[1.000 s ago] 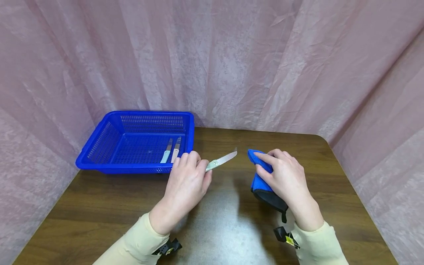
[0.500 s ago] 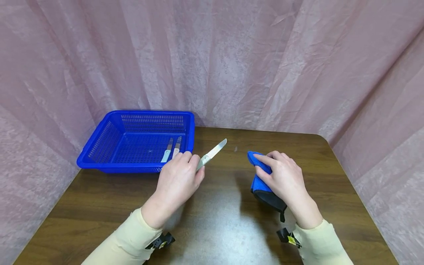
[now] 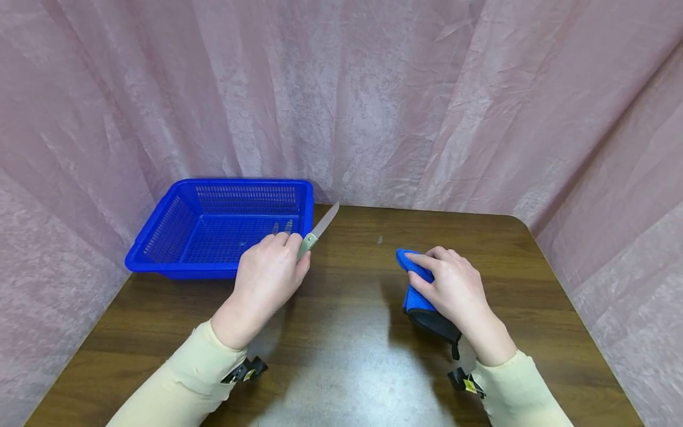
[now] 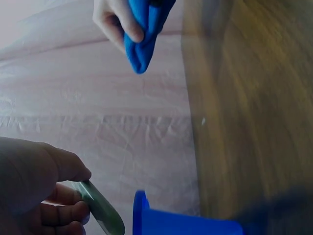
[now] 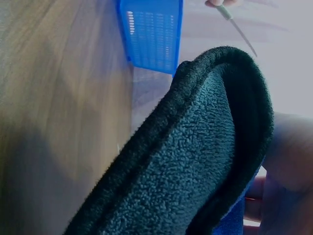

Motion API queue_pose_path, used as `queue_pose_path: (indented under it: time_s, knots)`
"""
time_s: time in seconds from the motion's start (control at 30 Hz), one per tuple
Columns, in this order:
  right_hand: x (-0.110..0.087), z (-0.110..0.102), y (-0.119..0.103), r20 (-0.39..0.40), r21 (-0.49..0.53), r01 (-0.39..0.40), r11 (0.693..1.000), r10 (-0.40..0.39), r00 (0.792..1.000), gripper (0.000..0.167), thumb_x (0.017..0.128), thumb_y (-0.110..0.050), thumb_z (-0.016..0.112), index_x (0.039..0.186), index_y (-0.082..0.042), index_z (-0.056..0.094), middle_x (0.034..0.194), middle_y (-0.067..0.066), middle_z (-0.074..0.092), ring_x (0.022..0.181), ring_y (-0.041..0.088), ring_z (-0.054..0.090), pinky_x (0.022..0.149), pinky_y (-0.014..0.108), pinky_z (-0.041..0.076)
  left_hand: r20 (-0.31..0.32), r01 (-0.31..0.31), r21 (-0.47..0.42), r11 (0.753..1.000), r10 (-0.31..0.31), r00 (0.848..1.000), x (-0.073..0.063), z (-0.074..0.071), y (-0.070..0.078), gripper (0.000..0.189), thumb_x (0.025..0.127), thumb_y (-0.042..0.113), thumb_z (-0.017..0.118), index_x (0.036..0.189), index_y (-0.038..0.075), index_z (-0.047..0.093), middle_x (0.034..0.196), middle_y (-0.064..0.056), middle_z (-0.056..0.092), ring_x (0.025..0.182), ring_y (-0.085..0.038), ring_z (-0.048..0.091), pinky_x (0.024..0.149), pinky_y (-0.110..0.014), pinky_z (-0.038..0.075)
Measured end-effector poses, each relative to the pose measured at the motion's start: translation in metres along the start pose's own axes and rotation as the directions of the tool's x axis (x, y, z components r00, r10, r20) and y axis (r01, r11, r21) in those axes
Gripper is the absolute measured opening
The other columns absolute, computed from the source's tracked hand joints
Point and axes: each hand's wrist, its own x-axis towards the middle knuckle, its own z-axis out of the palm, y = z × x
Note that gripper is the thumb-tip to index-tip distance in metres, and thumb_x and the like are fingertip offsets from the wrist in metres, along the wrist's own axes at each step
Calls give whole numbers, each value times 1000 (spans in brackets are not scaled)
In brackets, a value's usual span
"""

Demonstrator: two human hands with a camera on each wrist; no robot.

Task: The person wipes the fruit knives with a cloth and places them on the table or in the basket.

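My left hand (image 3: pixel 271 270) grips a small knife by its pale green handle (image 3: pixel 306 244), over the front right corner of a blue basket (image 3: pixel 181 268). The blade (image 3: pixel 326 219) points up and away to the right, past the basket's side. Inside the basket lie two more knives (image 3: pixel 288 226); only their blade tips show beyond my left hand. Over the right half of the table, my right hand (image 3: pixel 453 284) holds a folded blue cloth (image 3: pixel 418 299) with a dark lining and edging, pinched between thumb and fingers. In the right wrist view the dark lining (image 5: pixel 181 156) fills the middle.
The brown wooden table (image 3: pixel 341 332) ends at a pink curtain (image 3: pixel 341 107) behind and at the sides. A small pale speck (image 3: pixel 380 239) is on the table between the basket and the cloth. Each wrist carries a small black camera (image 3: pixel 248 369).
My left hand has moved left with the knife, from beside the cloth to the basket corner, and the blade has swung more upright. My right hand has shifted only slightly, still holding the cloth.
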Motion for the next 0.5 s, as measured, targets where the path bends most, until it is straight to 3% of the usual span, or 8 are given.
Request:
queue_pose_path:
  time_s: [0.27, 0.5]
  knots:
    - [0, 8, 2, 19, 12, -1, 1000, 1, 1000, 38, 101, -30, 77, 139, -24, 79, 117, 8, 74, 107, 33, 68, 85, 54, 56, 63, 67, 14, 998, -68, 996, 5, -2, -22, 33, 91, 15, 86, 78, 4, 58, 66, -11, 55, 58, -38, 60, 44, -51, 46]
    - [1, 14, 5, 32, 26, -5, 1000, 4, 999, 38, 101, -29, 77, 138, -24, 80, 115, 7, 74, 106, 32, 68, 82, 54, 57, 171, 158, 34, 987, -161, 972, 9, -3, -46, 31, 96, 18, 83, 81, 3, 60, 68, -15, 61, 61, -42, 65, 48, -56, 50]
